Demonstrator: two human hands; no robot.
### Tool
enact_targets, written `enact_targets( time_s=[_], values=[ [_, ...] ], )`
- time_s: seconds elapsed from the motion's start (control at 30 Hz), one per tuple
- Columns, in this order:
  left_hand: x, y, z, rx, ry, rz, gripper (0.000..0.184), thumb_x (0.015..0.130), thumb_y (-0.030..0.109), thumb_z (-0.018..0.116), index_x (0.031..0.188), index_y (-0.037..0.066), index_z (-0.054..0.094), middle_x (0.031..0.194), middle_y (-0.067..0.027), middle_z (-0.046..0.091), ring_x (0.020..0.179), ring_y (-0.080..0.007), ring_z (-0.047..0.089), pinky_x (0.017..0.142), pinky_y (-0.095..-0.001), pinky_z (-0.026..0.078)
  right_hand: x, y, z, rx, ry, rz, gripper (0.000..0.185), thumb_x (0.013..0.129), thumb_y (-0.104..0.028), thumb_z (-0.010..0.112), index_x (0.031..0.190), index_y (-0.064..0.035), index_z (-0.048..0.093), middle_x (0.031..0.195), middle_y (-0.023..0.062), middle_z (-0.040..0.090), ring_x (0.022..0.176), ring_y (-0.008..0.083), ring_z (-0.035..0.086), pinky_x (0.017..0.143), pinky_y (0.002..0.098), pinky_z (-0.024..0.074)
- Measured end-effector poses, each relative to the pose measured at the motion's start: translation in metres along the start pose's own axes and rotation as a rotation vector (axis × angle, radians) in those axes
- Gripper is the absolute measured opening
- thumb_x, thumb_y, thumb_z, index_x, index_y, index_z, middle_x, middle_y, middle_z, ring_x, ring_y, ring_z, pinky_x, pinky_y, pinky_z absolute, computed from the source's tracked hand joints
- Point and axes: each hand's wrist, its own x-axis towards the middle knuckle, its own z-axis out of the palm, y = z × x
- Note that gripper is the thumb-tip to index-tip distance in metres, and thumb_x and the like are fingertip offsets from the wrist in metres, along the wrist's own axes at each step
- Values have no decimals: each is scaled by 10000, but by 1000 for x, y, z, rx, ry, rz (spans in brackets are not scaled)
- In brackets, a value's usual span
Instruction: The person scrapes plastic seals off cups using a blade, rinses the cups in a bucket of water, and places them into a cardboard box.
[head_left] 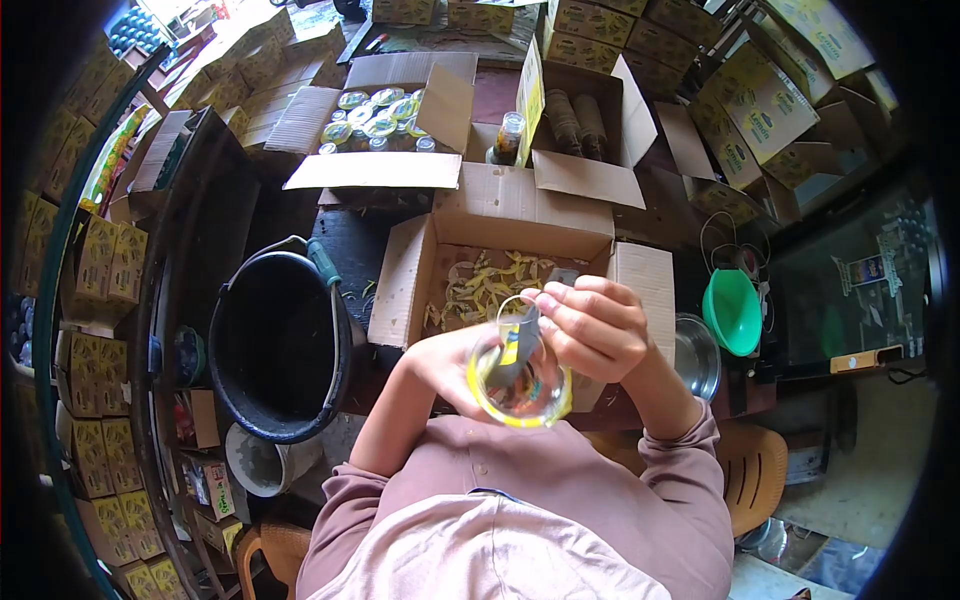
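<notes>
My left hand (452,368) is wrapped round a clear plastic jar (522,408) with a yellow band about its rim, tilted toward me. Above it my right hand (597,322) is closed, its fingertips pinching a thin pale loop (503,303) at the jar's far end. A grey piece with a yellow patch (512,350) shows by the jar; I cannot tell whether it is inside or behind. Beyond both hands stands an open cardboard box (402,280) with many yellow peeled strips (490,285) on its bottom.
A black bucket (222,375) stands left, a grey pail (250,470) below it. Behind are a carton of lidded jars (375,115), an upright filled jar (508,135) and a carton (590,178) with stacked cups. A green bowl (733,310) and metal bowl (697,355) sit right.
</notes>
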Motion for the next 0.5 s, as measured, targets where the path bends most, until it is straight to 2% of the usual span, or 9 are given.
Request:
enact_targets(
  time_s=[0.23,0.37,0.5],
  values=[
    [4,-10,-1,13,-57,64,486,583,152,762,981,3,526,912,-68,569,816,-133,536,737,-260,448,-2,2,4,35,30,8,98,655,-79,665,631,-51,575,748,82,649,718,183,640,610,254,470],
    [-1,-15,-2,32,-47,116,518,572,140,773,1003,5,518,918,-66,567,822,-128,535,730,-260,450,-3,3,6,75,67,43,162,644,-41,674,624,-54,513,764,86,635,710,178,628,635,266,493],
    [4,-18,-12,135,-204,95,537,562,136,780,1010,6,516,943,-67,560,831,-129,536,731,-262,451,-6,6,12,85,130,96,153,655,-36,676,635,-58,526,762,75,641,705,171,628,626,271,488]
  ],
)
